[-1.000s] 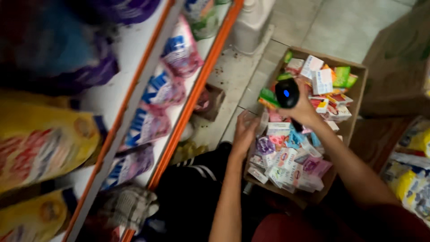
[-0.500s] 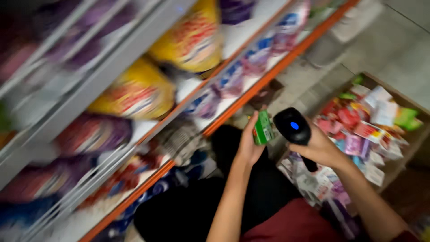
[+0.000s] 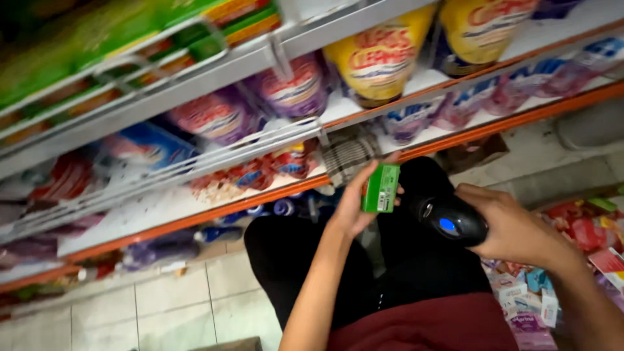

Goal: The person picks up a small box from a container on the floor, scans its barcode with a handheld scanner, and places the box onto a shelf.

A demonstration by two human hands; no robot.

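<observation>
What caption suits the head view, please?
Left hand holds a small green box before the right hand's black handheld scanner.

Dim, even light; motion blur throughout

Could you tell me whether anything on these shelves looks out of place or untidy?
Yes: a checked cloth lies crumpled on the lower shelf among the pouches, unlike the goods around it. Otherwise the left hand holds a green box and the right hand a scanner.

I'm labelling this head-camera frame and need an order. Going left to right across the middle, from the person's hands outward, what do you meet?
Left hand → small green box → black handheld scanner → right hand → colourful small packets.
</observation>
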